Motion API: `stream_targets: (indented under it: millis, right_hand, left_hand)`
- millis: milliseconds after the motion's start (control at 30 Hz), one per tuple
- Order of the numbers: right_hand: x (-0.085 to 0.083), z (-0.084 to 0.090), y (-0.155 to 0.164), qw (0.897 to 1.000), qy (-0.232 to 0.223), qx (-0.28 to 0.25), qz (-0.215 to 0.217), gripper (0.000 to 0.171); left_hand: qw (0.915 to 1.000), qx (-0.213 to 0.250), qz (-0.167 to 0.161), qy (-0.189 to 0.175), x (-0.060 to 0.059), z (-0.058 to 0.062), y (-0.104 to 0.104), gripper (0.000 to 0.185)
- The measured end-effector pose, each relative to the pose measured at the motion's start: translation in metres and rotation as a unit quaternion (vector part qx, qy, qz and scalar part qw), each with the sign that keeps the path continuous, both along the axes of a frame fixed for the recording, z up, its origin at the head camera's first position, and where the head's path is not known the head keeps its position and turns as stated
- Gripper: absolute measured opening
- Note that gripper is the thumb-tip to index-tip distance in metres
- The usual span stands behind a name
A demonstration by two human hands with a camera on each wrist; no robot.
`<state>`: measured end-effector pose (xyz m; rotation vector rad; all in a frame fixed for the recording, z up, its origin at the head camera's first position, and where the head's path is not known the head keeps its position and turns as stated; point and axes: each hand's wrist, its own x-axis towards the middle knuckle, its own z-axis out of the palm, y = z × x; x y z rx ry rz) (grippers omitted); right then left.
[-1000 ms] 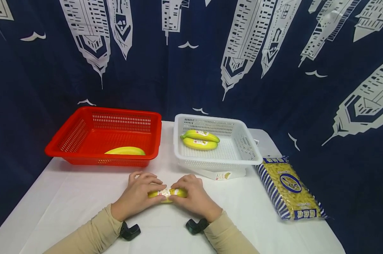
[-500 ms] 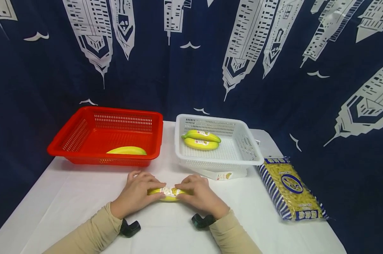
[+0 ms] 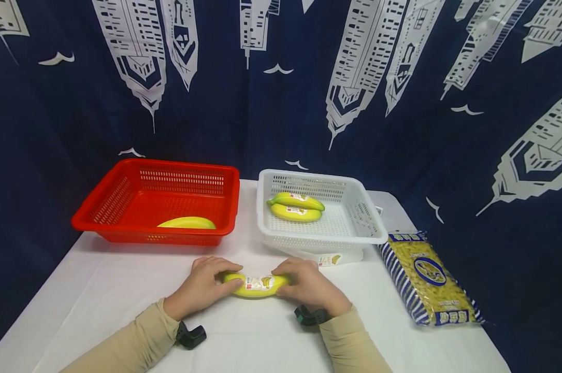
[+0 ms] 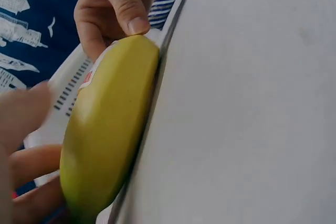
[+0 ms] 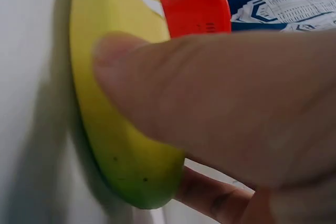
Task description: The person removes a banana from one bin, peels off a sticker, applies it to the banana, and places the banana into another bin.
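A yellow banana (image 3: 256, 286) lies crosswise on the white table between the two hands. Across its middle runs a white label (image 3: 259, 282) with a red mark and a small banana picture. My left hand (image 3: 207, 284) holds the banana's left end, fingers on the far side. In the left wrist view its thumb (image 4: 23, 111) is blurred and stands a little off the peel. At the other end my right hand (image 3: 310, 284) pinches the banana; its thumb (image 5: 152, 77) presses on the peel in the right wrist view, close to the greenish tip.
Behind the hands stand a red basket (image 3: 169, 237) with one banana (image 3: 188, 223) and a white basket (image 3: 327, 239) with two labelled bananas (image 3: 297, 212). A strip with a banana label (image 3: 329, 260) lies before the white basket. A pasta bag (image 3: 431, 277) lies at right.
The right hand has slid rightward along the banana, away from the left hand, and more of the label shows. The banana has shifted slightly right. The left hand has stayed nearly in place.
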<state>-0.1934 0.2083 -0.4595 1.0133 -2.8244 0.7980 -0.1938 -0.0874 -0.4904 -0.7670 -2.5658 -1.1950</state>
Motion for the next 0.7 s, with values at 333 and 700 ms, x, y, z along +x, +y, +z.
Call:
stream_targets:
  millis: [333,700]
  right_hand:
    - [0.001,0.006,0.009,0.999,-0.030,0.004,-0.010,0.037]
    - [-0.001,0.005,0.017,0.997,-0.074,-0.008,-0.014,0.036]
  left_hand:
    - [0.9632,0.228,0.016,-0.141,-0.019,0.036,0.043,0.041]
    - [0.9327,0.294,0.103,-0.182,-0.047,0.039,0.082,0.024]
